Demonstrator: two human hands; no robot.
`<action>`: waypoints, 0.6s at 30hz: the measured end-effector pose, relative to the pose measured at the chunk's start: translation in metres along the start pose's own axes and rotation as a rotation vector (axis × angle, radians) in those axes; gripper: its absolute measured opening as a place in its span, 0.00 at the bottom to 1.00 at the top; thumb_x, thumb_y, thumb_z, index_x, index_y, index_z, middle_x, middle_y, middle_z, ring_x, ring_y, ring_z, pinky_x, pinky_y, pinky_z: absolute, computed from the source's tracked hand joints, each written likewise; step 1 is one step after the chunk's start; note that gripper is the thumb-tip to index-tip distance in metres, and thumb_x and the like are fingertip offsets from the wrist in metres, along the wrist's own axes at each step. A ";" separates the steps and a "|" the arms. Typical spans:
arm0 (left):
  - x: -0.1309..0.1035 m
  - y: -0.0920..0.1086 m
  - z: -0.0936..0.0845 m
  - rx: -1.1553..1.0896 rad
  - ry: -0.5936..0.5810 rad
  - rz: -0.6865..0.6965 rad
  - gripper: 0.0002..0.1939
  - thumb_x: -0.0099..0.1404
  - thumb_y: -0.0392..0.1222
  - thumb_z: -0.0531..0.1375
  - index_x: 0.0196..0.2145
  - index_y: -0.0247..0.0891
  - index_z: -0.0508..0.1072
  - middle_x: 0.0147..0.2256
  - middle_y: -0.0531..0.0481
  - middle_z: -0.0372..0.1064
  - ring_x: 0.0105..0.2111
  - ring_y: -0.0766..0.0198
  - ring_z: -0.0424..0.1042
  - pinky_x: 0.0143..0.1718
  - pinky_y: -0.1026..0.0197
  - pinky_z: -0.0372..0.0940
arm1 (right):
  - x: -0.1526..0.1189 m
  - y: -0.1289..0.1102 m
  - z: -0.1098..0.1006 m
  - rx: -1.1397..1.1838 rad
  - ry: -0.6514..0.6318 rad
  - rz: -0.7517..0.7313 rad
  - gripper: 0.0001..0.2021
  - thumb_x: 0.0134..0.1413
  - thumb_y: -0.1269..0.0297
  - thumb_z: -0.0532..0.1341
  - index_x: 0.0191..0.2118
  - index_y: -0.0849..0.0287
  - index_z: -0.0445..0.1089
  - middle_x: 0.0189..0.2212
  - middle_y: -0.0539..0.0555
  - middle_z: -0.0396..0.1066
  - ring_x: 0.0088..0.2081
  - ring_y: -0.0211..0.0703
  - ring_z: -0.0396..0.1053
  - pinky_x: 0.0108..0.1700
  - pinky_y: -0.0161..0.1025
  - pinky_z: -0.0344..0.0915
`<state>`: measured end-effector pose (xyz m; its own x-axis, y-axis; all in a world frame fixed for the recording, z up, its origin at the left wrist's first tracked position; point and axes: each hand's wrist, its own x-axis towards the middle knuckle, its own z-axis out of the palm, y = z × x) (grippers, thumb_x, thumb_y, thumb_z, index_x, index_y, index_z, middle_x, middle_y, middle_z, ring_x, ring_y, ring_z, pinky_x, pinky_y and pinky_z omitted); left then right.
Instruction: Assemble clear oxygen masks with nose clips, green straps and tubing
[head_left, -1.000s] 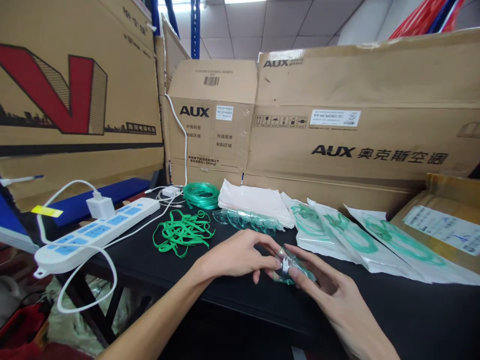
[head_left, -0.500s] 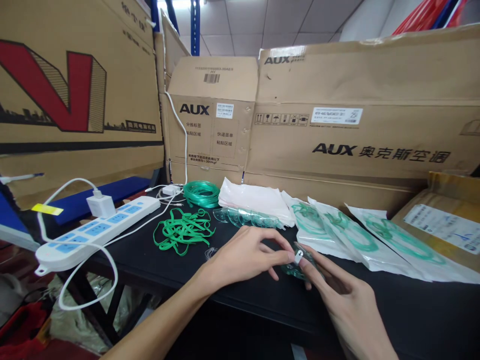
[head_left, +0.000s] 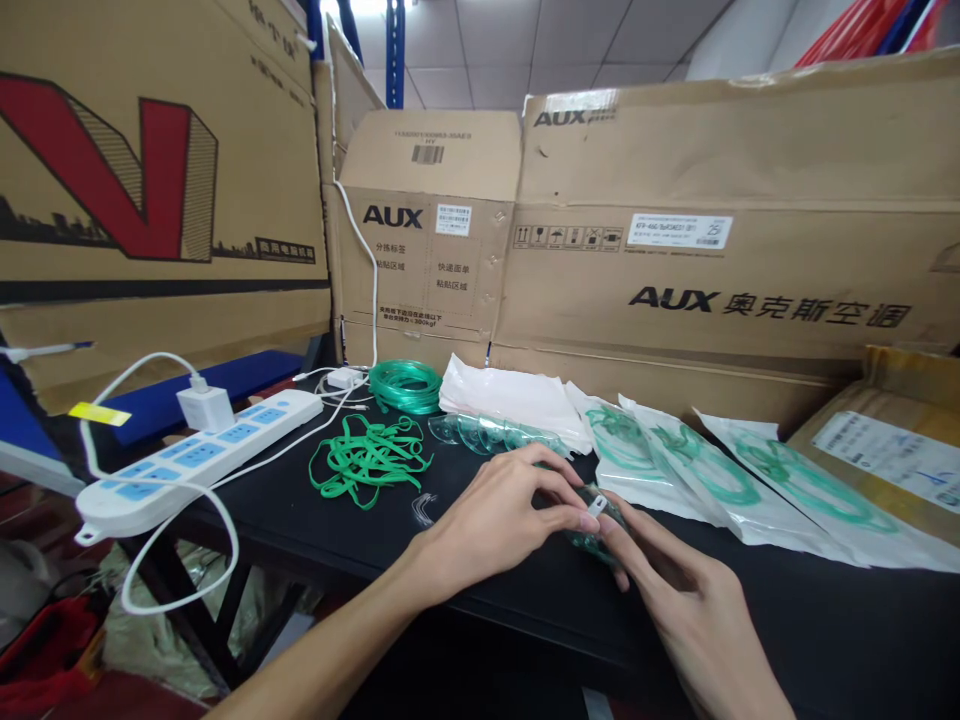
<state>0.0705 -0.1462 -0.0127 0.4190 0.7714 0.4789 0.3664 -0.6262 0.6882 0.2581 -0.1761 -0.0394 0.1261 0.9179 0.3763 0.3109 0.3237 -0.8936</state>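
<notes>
Over the front of the black table, my right hand (head_left: 682,585) is closed around a clear green oxygen mask (head_left: 589,546). A small pale metal nose clip (head_left: 597,507) shows on the mask between my two thumbs. My left hand (head_left: 491,515) pinches at this clip with thumb and finger, its other fingers bent over the mask. Much of the mask is hidden by my fingers. Left of my left hand lie several thin metal strips (head_left: 422,510) and a heap of green elastic straps (head_left: 369,462). Beyond it is a row of clear green masks (head_left: 496,436).
A coil of green tubing (head_left: 405,388) and stacked white pouches (head_left: 510,392) lie at the back. Filled pouches (head_left: 720,480) spread rightward toward a taped carton (head_left: 885,440). A power strip (head_left: 202,460) with looping white cable is at left. Cardboard boxes (head_left: 697,265) wall the table's back.
Both hands keep nearly the same hold on the mask. The left fingers have shifted slightly at the nose clip, and the view has moved a little.
</notes>
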 end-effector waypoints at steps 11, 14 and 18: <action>-0.003 0.000 0.007 0.045 0.002 -0.008 0.07 0.67 0.48 0.66 0.36 0.45 0.83 0.50 0.55 0.72 0.46 0.63 0.74 0.52 0.61 0.64 | -0.005 0.015 0.000 -0.004 0.050 -0.060 0.22 0.51 0.47 0.69 0.46 0.56 0.84 0.38 0.57 0.82 0.44 0.56 0.78 0.47 0.42 0.76; -0.002 0.000 0.008 0.050 -0.005 -0.019 0.08 0.67 0.49 0.65 0.36 0.45 0.83 0.50 0.54 0.72 0.46 0.63 0.74 0.53 0.60 0.64 | -0.004 0.015 0.000 -0.019 0.029 -0.079 0.22 0.52 0.47 0.68 0.46 0.57 0.83 0.45 0.58 0.81 0.46 0.56 0.78 0.47 0.41 0.76; -0.001 -0.001 0.009 0.064 0.000 -0.012 0.09 0.68 0.50 0.65 0.36 0.46 0.83 0.49 0.54 0.71 0.44 0.63 0.74 0.52 0.59 0.65 | -0.003 0.017 -0.003 -0.036 0.012 -0.086 0.22 0.53 0.47 0.68 0.46 0.58 0.83 0.48 0.59 0.81 0.46 0.57 0.78 0.47 0.42 0.76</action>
<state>0.0767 -0.1476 -0.0190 0.4141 0.7792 0.4705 0.4243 -0.6225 0.6576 0.2658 -0.1740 -0.0548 0.1088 0.8840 0.4547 0.3547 0.3928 -0.8484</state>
